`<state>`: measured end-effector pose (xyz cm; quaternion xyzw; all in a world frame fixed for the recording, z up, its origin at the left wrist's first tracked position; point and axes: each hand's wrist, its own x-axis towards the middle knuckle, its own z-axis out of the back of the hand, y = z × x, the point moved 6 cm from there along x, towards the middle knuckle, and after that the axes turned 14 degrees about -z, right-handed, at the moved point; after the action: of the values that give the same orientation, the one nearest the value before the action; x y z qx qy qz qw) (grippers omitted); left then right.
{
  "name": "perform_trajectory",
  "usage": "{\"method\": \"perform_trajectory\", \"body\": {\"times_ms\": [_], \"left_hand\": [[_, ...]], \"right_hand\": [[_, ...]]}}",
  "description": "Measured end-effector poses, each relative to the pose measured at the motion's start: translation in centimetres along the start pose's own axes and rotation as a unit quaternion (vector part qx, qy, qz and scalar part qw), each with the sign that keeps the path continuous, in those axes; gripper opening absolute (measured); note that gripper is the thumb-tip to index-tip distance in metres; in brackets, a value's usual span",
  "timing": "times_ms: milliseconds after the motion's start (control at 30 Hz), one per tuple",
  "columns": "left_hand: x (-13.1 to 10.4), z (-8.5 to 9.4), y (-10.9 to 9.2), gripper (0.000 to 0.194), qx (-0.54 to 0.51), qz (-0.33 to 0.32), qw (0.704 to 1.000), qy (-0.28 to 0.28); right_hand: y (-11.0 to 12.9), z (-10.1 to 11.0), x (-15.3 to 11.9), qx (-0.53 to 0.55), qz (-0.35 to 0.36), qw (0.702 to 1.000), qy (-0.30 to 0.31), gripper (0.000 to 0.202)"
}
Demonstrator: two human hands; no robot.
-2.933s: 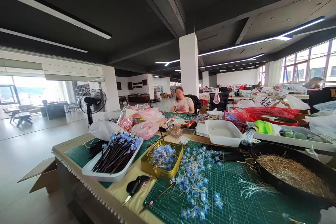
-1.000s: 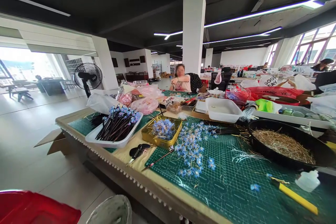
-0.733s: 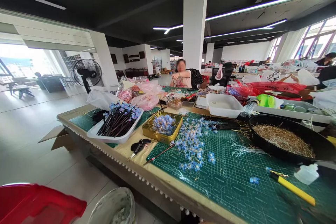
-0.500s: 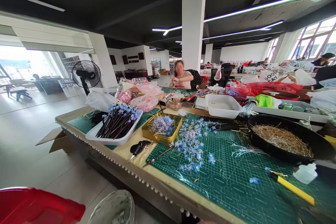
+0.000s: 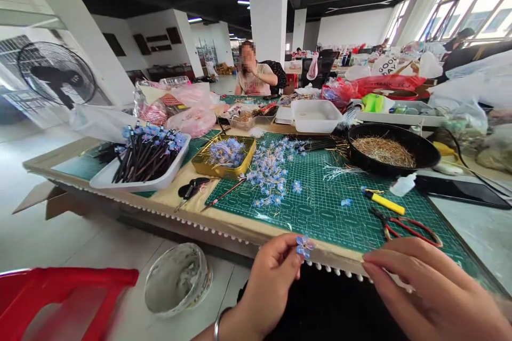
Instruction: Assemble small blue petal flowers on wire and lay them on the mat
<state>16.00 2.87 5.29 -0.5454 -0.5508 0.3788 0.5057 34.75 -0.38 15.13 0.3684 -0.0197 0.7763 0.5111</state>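
My left hand (image 5: 271,277) pinches a small blue flower (image 5: 304,246) between thumb and forefinger at the table's front edge. To the right, my right hand (image 5: 424,282) is closed with its thumb and forefinger tips together; anything between them is too fine to make out. Red-handled pliers (image 5: 414,228) lie just beyond it on the green cutting mat (image 5: 316,218). A yellow-handled tool (image 5: 387,203), a white dropper bottle (image 5: 403,185) and a single blue flower (image 5: 345,202) are farther back. A pile of blue flowers with gold wires (image 5: 270,176) spreads over the mat's middle.
A gold tin (image 5: 200,166) holds more flowers. Left of it, a white tray (image 5: 96,182) carries dark sticks with blue flowers. Black thread snips (image 5: 192,189) lie near the edge. A black pan (image 5: 430,155) contains gold wires. Another person (image 5: 256,77) sits across the table.
The view has swung down and to the right. Both my hands have come into view at the front edge, the left one with a blue flower in it.
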Motion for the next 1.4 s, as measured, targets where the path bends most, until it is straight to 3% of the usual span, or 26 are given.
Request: {"method": "perform_trajectory", "body": {"times_ms": [300,600,867,1400], "left_hand": [[-0.2,0.2,-1.3,0.024,0.071,-0.061,0.995,0.029],[-0.2,0.2,-2.7,0.019,0.142,-0.131,0.981,0.033],[-0.7,-0.3,-4.2,0.022,0.213,-0.237,0.946,0.062],[-1.1,-0.8,-4.1,0.027,0.286,-0.242,0.923,0.085]], "right_hand": [[2.7,-0.5,1.9,0.048,0.004,0.999,0.005,0.014],[2.9,-0.5,2.4,0.065,-0.020,0.997,0.031,0.016],[2.6,-0.7,2.2,0.061,-0.045,0.996,0.047,0.020],[3.0,-2.1,1.7,0.005,-0.019,0.998,0.060,0.022]]}}
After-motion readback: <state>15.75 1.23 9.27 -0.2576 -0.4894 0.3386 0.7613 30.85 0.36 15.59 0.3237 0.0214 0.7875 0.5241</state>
